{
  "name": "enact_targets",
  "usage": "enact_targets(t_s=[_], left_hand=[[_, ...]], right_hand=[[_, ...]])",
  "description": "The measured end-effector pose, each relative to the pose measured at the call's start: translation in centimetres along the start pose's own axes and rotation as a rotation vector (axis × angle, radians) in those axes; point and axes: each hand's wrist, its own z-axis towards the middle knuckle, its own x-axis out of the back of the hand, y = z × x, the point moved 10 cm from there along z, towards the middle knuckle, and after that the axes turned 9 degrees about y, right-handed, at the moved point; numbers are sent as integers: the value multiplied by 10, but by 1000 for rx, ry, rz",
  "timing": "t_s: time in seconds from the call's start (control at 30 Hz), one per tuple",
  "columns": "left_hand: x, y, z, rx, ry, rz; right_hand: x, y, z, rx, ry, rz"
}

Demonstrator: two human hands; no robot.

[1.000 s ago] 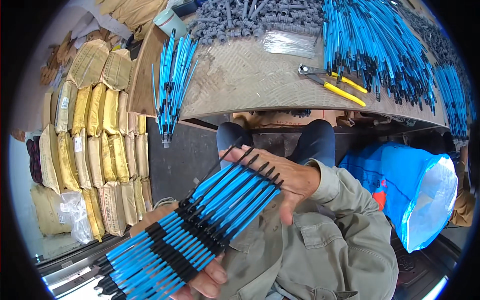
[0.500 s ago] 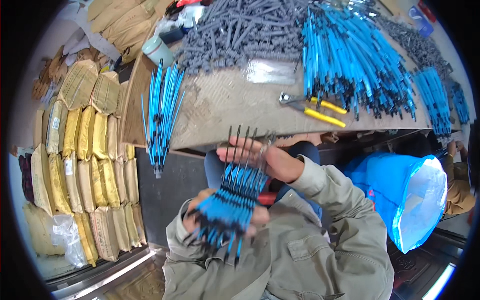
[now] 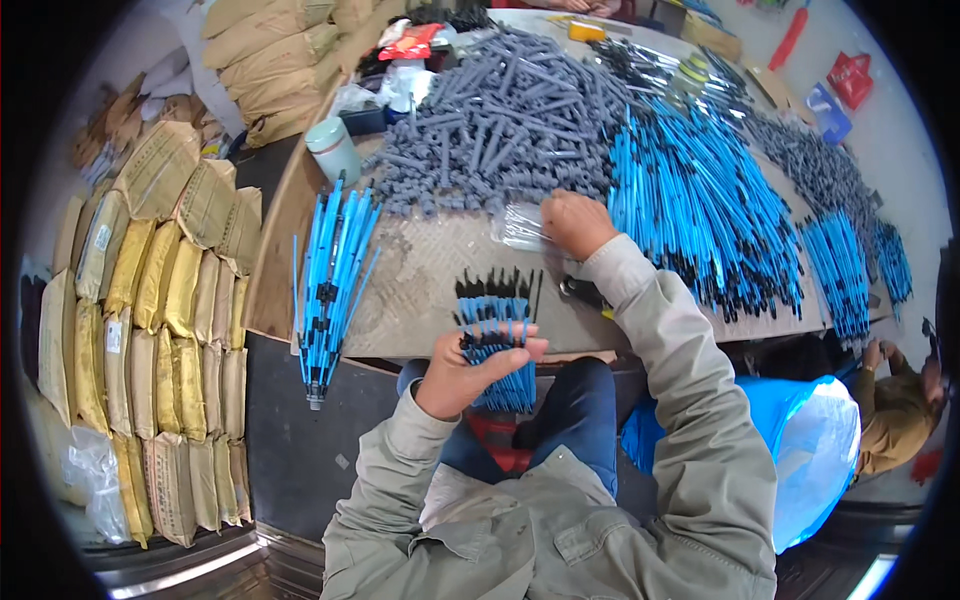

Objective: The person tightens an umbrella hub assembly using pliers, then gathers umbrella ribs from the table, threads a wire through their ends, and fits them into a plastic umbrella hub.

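My left hand point(image 3: 462, 372) is wrapped round a row of thin blue rods with black ends point(image 3: 508, 390), held upright just off the table's front edge. My right hand point(image 3: 580, 226) has its fingers curled down beside the clear plastic bags point(image 3: 522, 226), at the near edge of a heap of grey plastic plugs point(image 3: 500, 120). Whatever its fingers pinch is hidden. Under my right sleeve lie pliers point(image 3: 582, 290), mostly covered.
A large pile of blue rods point(image 3: 690, 200) covers the table's right. A smaller bundle point(image 3: 322, 290) overhangs the left edge near a lidded cup point(image 3: 333, 148). Paper sacks point(image 3: 150, 270) stand stacked at left. A blue bag point(image 3: 800, 440) and another person point(image 3: 895, 410) are at right.
My right hand has left the bundle and reached forward to the heap's edge. My left hand has lifted the blue rods up and forward to the table edge. The view has tilted up.
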Motion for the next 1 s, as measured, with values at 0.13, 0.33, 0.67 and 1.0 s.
enact_targets(t_s=[0.13,0.33,0.67,1.0], left_hand=[[-1,3,-2,41,-20,-61],[2,-6,-2,71,-4,-81],[3,-1,2,6,-1,-122],[2,-4,0,3,25,-134]], right_hand=[[-1,-1,0,-31,-30,7],[21,-5,-4,-66,113,72],[118,-78,-87,-311,156,1096],[162,-88,-104,-22,478,609]])
